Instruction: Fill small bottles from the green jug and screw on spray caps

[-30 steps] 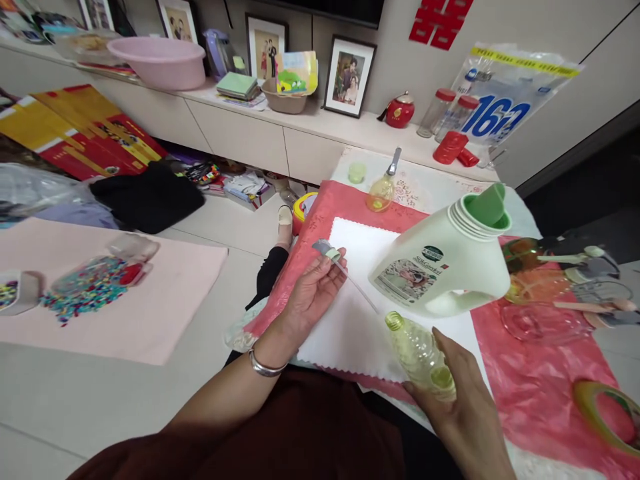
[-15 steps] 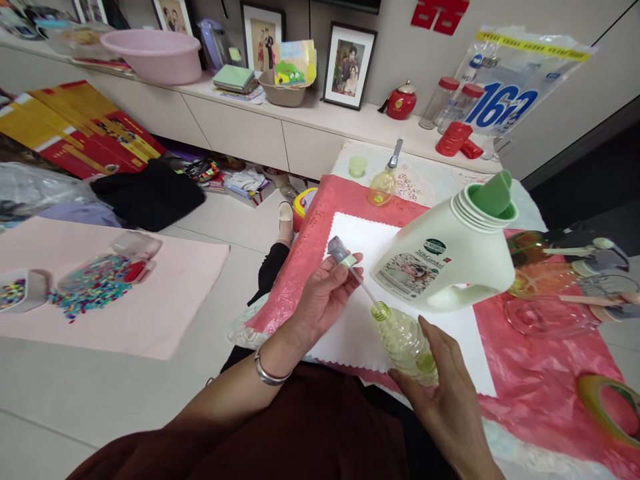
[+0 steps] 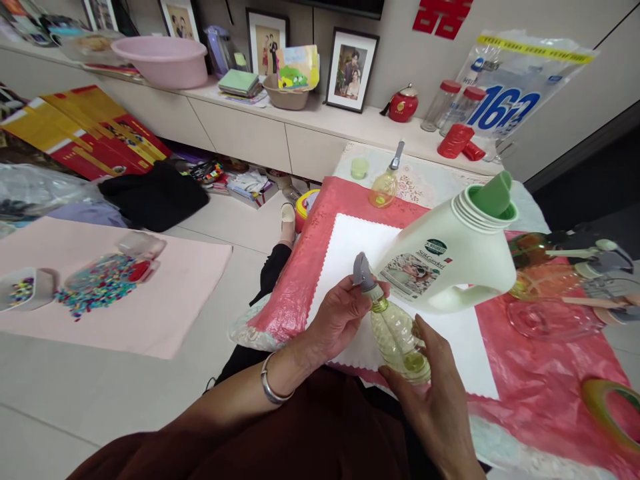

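My left hand (image 3: 345, 312) is closed on a grey pump head (image 3: 366, 275), which sits at the neck of a clear yellow-green bottle (image 3: 399, 337). The pump's thin tube runs down inside the bottle. Around the bottle's lower right side, my right hand (image 3: 437, 380) has its thumb and fingers wrapped. The bottle leans, neck to the upper left, over a white scalloped sheet (image 3: 336, 267). Just behind it a large pale green detergent jug (image 3: 447, 253) stands uncapped, with a green scoop-like piece (image 3: 495, 193) in its mouth.
A similar pump bottle (image 3: 385, 187) and a small green cup (image 3: 359, 168) are at the table's far side. Several clear bottles (image 3: 555, 313) lie at the right, near a roll of tape (image 3: 613, 413). On the left, coloured beads (image 3: 100, 287) cover part of a pink sheet (image 3: 165, 320).
My left hand has brought the pump head right and down onto the bottle's neck. The tube has gone from partly outside to inside the bottle. My right hand still holds the bottle.
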The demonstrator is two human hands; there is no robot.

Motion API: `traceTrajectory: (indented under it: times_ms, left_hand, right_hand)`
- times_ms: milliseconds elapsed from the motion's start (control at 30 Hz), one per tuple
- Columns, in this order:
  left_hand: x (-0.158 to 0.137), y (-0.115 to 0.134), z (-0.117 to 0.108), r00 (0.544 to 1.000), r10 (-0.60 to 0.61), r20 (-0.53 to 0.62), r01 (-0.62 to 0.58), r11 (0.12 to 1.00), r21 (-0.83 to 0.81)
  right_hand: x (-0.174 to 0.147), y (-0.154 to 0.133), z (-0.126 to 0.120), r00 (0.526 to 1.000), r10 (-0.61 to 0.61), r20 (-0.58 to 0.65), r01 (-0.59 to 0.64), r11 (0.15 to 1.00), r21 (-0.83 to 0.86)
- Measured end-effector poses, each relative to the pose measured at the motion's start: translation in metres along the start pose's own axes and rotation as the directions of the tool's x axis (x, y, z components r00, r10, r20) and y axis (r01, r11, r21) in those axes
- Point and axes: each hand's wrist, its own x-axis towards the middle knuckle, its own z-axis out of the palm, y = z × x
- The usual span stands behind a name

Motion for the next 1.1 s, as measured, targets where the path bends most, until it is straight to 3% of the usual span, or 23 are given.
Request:
traceTrajectory:
  times_ms: [400, 500, 567, 700, 767, 833, 900, 967, 1033, 1100]
  left_hand:
    - [-0.003, -0.003, -0.002, 0.997, 0.010, 0.072, -0.012, 1.000, 0.026]
    - [-0.002, -0.002, -0.003, 0.996, 0.021, 0.084, -0.023, 0.999, 0.028]
    - [-0.001, -0.002, -0.004, 0.995, 0.026, 0.099, -0.028, 0.999, 0.021]
    - [-0.001, 0.000, -0.004, 0.990, 0.026, 0.136, -0.025, 1.000, -0.005]
    - [-0.002, 0.002, -0.002, 0.990, 0.001, 0.139, 0.001, 1.000, -0.014]
    - [-0.003, 0.004, -0.001, 0.989, -0.039, 0.143, 0.042, 0.999, -0.019]
    - [-0.003, 0.004, 0.000, 0.987, -0.048, 0.154, 0.053, 0.998, -0.026]
    - [-0.003, 0.002, 0.000, 0.988, -0.011, 0.152, 0.016, 0.999, -0.036]
    - [-0.001, 0.001, 0.001, 0.993, 0.027, 0.113, -0.021, 0.998, -0.051]
    - [0.000, 0.001, 0.002, 0.998, 0.029, 0.052, -0.025, 0.997, -0.074]
  right_hand:
    - [-0.004, 0.005, 0.006, 0.998, -0.013, -0.055, 0.014, 1.000, 0.017]
    - [-0.006, -0.001, 0.008, 0.997, 0.057, -0.057, -0.050, 0.992, 0.120]
    - [-0.009, -0.006, 0.009, 0.988, 0.149, -0.038, -0.133, 0.953, 0.273]
    - [-0.013, -0.007, 0.013, 0.950, 0.304, 0.066, -0.278, 0.734, 0.619]
    - [-0.013, 0.000, 0.016, 0.936, 0.318, 0.151, -0.314, 0.561, 0.766]
    - [-0.012, 0.008, 0.020, 0.919, 0.298, 0.259, -0.353, 0.331, 0.875]
    - [-0.012, 0.014, 0.024, 0.884, 0.285, 0.372, -0.415, 0.108, 0.904]
    - [-0.012, 0.017, 0.027, 0.831, 0.277, 0.481, -0.487, -0.052, 0.872]
    - [-0.014, 0.016, 0.029, 0.792, 0.267, 0.549, -0.527, -0.156, 0.836]
    - [-0.014, 0.009, 0.027, 0.794, 0.237, 0.560, -0.521, -0.210, 0.827]
